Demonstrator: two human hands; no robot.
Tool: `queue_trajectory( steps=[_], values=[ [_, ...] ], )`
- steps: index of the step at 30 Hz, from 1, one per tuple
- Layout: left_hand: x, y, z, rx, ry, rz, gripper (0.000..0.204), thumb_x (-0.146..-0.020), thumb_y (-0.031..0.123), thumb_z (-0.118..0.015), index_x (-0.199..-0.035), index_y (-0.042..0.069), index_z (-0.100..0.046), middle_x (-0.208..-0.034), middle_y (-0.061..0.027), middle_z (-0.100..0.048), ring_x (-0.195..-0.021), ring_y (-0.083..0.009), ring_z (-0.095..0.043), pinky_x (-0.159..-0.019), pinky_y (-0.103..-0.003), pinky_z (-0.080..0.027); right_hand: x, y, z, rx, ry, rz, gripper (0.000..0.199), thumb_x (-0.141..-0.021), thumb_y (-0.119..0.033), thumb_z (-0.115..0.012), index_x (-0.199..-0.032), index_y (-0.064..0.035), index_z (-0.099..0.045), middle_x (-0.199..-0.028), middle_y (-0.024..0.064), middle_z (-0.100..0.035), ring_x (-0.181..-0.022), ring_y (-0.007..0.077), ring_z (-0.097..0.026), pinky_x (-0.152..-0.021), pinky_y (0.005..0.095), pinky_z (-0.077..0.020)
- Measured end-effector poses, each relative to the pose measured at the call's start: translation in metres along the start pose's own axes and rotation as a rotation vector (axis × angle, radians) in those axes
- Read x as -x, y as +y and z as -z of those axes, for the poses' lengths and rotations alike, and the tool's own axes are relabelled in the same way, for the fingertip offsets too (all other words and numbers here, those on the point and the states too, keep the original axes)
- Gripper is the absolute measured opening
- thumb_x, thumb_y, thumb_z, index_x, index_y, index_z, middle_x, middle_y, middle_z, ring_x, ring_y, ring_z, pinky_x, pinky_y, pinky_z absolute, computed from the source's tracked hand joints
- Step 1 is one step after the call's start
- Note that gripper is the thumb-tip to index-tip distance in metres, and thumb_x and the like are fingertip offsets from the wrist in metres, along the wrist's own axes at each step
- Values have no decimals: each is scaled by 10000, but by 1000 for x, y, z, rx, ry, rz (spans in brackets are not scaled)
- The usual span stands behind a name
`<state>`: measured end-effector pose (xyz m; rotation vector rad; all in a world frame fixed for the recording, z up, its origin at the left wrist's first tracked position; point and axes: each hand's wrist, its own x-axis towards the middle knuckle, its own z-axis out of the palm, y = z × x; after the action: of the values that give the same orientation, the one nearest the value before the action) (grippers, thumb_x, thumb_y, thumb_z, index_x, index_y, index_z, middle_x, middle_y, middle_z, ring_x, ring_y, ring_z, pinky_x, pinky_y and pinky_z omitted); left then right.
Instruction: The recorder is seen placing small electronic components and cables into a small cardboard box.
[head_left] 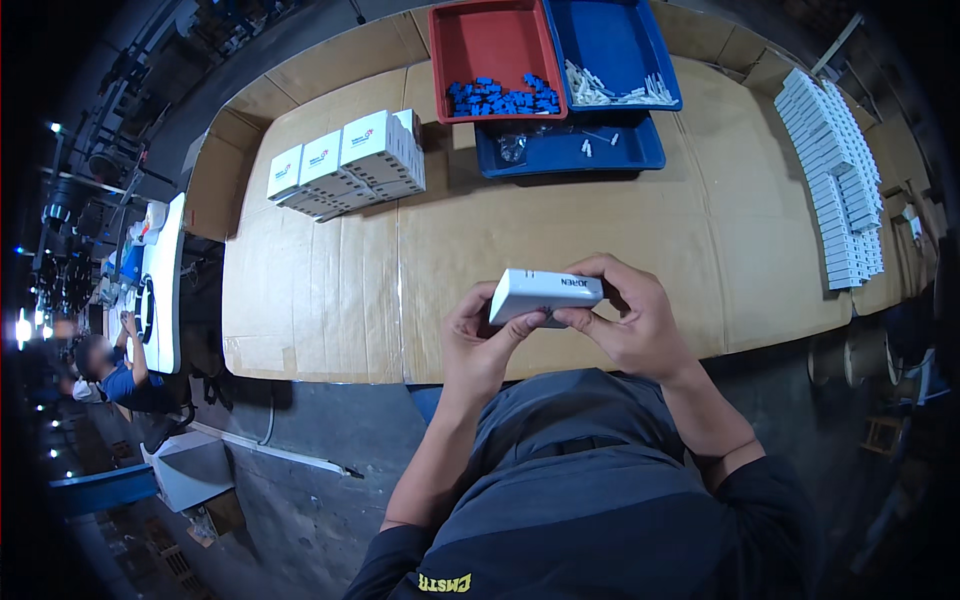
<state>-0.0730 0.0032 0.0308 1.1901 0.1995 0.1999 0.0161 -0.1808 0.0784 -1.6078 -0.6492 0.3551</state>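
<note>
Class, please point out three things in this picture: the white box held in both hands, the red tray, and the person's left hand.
White box (535, 288): head view, on its long printed side.
Red tray (492, 45): head view, on its bare floor.
Left hand (479, 338): head view, on its back.

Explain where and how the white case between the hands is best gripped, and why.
Probably at its two ends, one hand from each side: the white case looks long and narrow, held crosswise, ends toward left and right. The left hand and right hand hold it so, thumbs at the near edge.
</note>
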Motion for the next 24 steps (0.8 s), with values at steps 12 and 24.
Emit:
queue_trajectory(
  steps=[12, 24],
  values=[
    [7, -18, 5, 148, -112, -215, 301, -832, -52, -808, -1100, -32, -672, -1064, -89, -662, -1032, -172, -673, -895, -306, -616, -5, -21, 9, 214, -171, 184, 320, -825, 61, -768, -1134, 23, -694, -954, 98, -671, -833, 200, -663, -748, 319, -530],
    [-2, -4, -1, 38, -21, -78, 425, -846, -25, -819, -1220, -14, -617, -1206, -102, -649, -1125, -164, -628, -971, -313, -515, 2, 14, 9, -336, 29, 63, 445, -853, 29, -781, -1244, -13, -572, -1116, 47, -647, -1048, 113, -641, -904, 285, -532]
  ],
)
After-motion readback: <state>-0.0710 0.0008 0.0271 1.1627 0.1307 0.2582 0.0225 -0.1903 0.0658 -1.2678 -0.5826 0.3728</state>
